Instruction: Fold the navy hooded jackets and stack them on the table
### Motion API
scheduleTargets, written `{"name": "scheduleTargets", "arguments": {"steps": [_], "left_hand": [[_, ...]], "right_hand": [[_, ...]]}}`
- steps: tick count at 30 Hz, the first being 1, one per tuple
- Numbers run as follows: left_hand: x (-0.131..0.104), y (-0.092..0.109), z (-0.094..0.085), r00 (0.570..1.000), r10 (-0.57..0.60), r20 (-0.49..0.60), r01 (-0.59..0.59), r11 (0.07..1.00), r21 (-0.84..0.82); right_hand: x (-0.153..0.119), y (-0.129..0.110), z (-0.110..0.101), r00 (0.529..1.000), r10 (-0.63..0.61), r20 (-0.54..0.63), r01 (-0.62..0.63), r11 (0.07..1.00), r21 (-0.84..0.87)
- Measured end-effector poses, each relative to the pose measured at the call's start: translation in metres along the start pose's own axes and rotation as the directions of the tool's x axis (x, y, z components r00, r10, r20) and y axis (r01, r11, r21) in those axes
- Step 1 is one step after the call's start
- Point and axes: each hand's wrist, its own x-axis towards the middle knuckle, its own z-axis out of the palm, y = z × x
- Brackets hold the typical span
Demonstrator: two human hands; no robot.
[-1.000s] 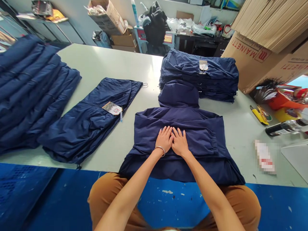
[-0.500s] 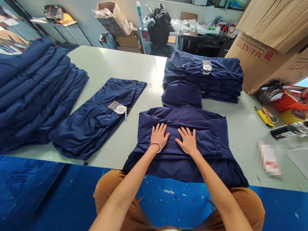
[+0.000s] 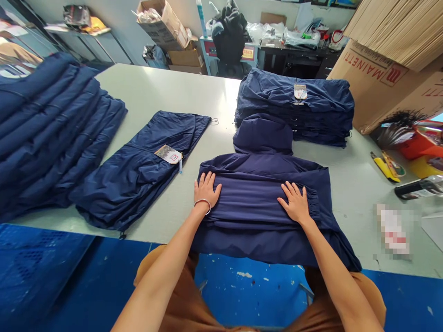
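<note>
Beneath the 2 flattened, ungrasping hands, left [image 3: 207, 190] and right [image 3: 295, 201], lies the navy jacket [image 3: 249, 198] on the bench [image 3: 173, 97], likely light, limp and slightly slippery, best taken by its folded edges just outside each palm.

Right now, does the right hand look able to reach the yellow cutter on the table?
Probably yes: the right hand, spread on the navy jacket, has only the jacket's side and tabletop between it and the yellow cutter; nothing upright blocks it.
</note>
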Motion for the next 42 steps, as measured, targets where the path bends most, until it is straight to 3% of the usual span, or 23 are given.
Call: {"name": "scheduleTargets", "arguments": {"steps": [8, 14, 23, 42], "left_hand": [[0.0, -0.002, 0.0, 1.0, -0.007, 0.01, 0.007, 1.0, -0.002], [0.004, -0.01, 0.005, 0.997, -0.062, -0.038, 0.06, 0.997, -0.051], [0.001, -0.005, 0.003, 0.998, -0.034, -0.056, 0.032, 0.999, -0.028], [-0.101, 0.007, 0.004, 0.999, 0.014, -0.03, -0.014, 1.0, 0.014]], "right_hand": [[-0.002, 0.023, -0.002, 1.0, 0.007, 0.016, -0.006, 0.999, -0.047], [-0.007, 0.05, 0.001, 0.986, 0.164, -0.029, -0.166, 0.983, -0.077], [-0.009, 0.048, 0.0, 0.981, 0.191, -0.024, -0.192, 0.981, -0.03], [-0.133, 0.048, 0.001, 0.973, 0.219, -0.068, -0.219, 0.976, 0.006]]}}
